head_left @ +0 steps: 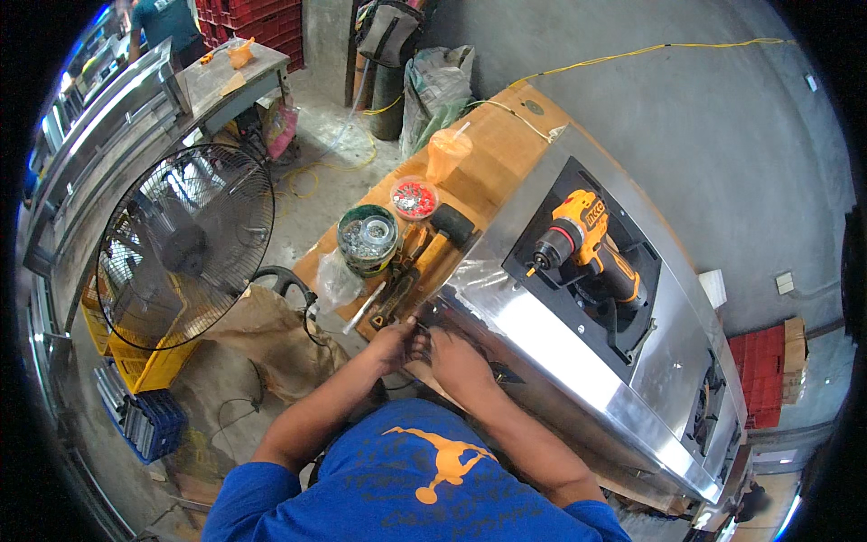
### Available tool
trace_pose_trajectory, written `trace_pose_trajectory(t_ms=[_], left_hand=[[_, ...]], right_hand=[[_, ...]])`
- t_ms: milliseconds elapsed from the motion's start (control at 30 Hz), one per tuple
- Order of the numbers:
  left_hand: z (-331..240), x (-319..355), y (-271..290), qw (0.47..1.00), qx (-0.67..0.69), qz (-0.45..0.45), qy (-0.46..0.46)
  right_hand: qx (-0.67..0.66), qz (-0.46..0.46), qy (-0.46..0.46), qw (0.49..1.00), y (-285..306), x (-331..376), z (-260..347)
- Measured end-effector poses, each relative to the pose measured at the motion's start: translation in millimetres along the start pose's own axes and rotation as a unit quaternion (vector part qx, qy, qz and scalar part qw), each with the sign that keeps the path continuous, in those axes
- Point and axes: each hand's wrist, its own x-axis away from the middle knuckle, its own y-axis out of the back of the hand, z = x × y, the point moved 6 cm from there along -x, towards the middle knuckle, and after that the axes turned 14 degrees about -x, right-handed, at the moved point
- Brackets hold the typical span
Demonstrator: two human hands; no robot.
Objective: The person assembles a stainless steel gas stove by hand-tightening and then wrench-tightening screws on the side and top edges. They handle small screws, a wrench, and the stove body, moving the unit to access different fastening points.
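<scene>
Blue short-sleeved T-shirt, orange leaping-figure print at its centre, faded darker lettering around it, bare forearms, bare left hand, bare right hand

Glossy brushed-steel casing, matt wooden board, orange plastic drill, rough concrete floor.

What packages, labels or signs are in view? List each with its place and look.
Red tub: round, holds red pieces, on the bench beyond the mallet.
Round tin: dark green, full of metal fasteners, beside it.
Orange bag: translucent, further back.
Red crates: stacked, far right.
No screens show.
</scene>
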Motion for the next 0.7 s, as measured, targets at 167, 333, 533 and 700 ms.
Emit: trace_pose_trajectory(t_ms=[167, 333, 533, 700], left_hand=[[-11, -2, 10, 0.972, -0.219, -0.061, -0.054], [-40, 20, 2, 0.814, -0.511, -0.203, -0.188], [-32, 27, -2, 0.794, -0.537, -0.211, -0.189], [3, 13, 2, 0.978, -0.155, -0.096, -0.099]], right_hand=[[0.047, 0.091, -0.179, 0.979, -34, 24, -51], [-0.067, 0.043, -0.144, 0.986, -88, -1, -103], [-0.054, 0.091, -0.095, 0.99, -72, 3, -91], [-0.011, 0.052, -0.141, 0.989, -24, 30, -45]])
